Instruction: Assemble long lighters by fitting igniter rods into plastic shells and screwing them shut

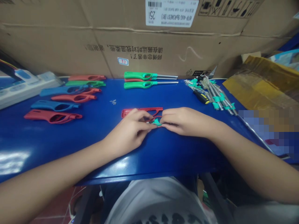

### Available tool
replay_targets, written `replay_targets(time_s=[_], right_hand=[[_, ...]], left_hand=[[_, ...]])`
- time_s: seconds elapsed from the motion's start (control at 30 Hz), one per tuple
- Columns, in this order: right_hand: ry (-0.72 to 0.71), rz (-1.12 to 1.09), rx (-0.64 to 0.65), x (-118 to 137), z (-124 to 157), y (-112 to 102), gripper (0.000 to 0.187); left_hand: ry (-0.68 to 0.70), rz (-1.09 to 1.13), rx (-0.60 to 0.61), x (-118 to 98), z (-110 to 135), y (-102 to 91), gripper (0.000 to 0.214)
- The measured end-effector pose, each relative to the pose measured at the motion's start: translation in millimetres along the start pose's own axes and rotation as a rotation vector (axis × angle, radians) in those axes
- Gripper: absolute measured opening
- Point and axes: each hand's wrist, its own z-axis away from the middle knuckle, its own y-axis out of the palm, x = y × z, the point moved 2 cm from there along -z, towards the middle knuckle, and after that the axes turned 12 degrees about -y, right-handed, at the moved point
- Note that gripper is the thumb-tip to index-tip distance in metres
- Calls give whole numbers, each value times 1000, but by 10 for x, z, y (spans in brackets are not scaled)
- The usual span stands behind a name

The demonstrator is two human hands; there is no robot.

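Observation:
A red plastic lighter shell (142, 111) lies on the blue table (93, 137) in front of me. My left hand (130, 130) rests over its near side, fingers pinched at a small teal part (157, 122) with a thin metal piece. My right hand (184, 121) meets it from the right, fingers closed on the same teal part. Both hands touch over the shell's right end, hiding most of the inner piece.
Red, blue and green empty shells (63, 99) lie at the left. Finished green lighters (144, 80) sit at the back centre. Several metal tubes with teal fittings (212, 91) are piled at the right, tiny screws (113, 102) mid-table, a cardboard box (140, 37) behind.

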Motion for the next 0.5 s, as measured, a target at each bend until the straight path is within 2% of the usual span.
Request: replay_targets(time_s=[0.23, 0.5], right_hand=[[20, -89, -25, 3, -16, -17, 19], [66, 5, 10, 55, -56, -2, 17]], left_hand=[[1, -22, 21, 5, -3, 1, 31], [12, -57, 37, -1, -5, 0, 33]])
